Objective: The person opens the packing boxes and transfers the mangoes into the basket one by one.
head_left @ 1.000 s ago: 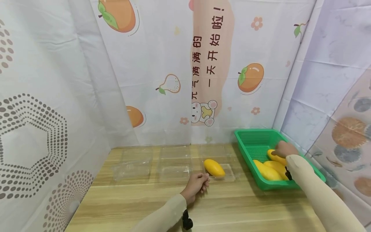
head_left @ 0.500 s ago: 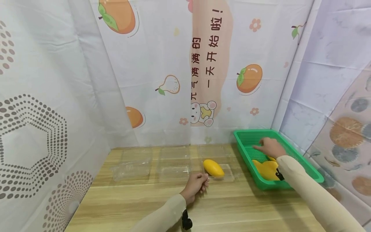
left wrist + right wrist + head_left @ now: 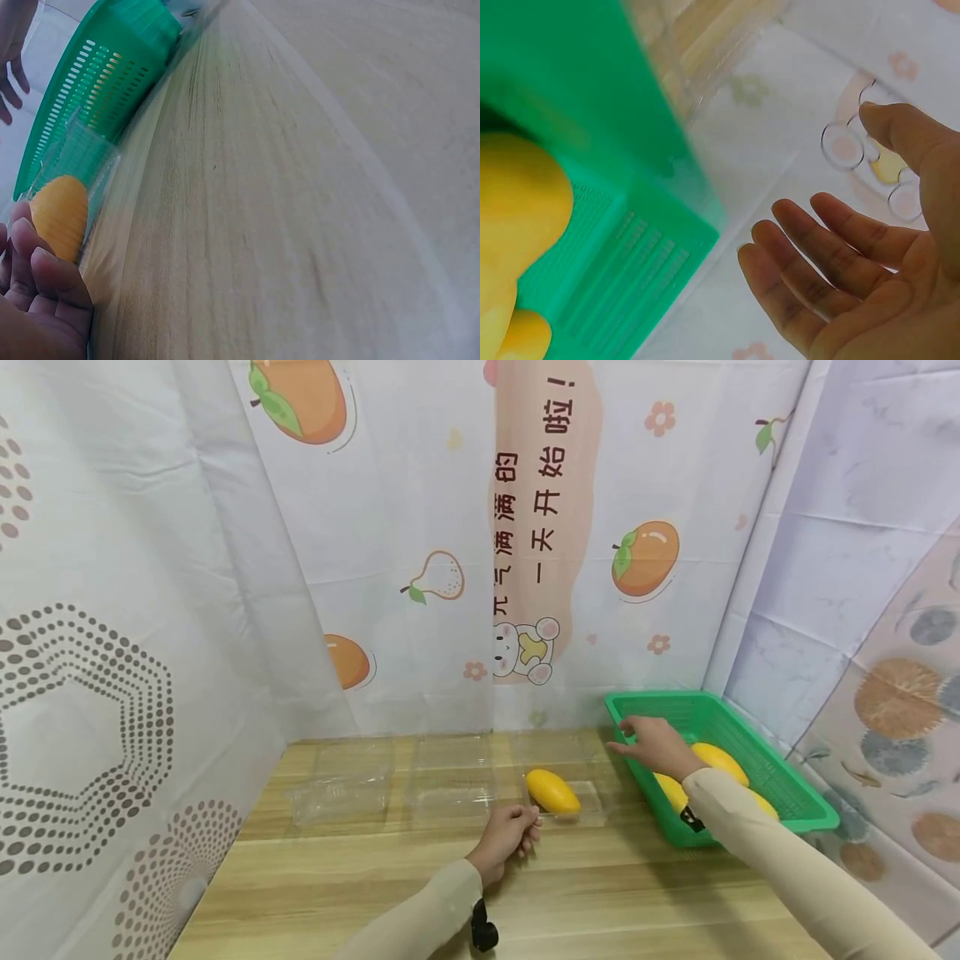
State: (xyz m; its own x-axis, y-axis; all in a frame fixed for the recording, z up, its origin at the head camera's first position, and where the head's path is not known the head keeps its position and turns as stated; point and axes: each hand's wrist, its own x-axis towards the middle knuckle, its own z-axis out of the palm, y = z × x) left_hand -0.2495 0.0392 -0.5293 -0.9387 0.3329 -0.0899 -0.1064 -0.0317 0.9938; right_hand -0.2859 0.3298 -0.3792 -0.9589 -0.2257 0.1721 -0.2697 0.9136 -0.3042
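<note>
A yellow mango lies in the near part of the rightmost clear plastic box, whose lid stands raised behind. My left hand pinches the near left rim of this box, fingers curled close by the mango's end; the left wrist view shows the curled fingers beside the fruit. Above the left rim of the green basket hovers my right hand, empty, its thumb and fingers spread apart. Several more mangoes lie in the basket, partly covered by the right forearm.
Two more clear plastic boxes, a middle one and a left one, sit with raised lids along the back of the wooden table. Printed curtains close off the back and sides. The basket stands at the right curtain.
My right hand has let go of a mango in the basket, risen and swung left to the basket's left rim with fingers spreading. The left hand and the boxed mango stay put.
</note>
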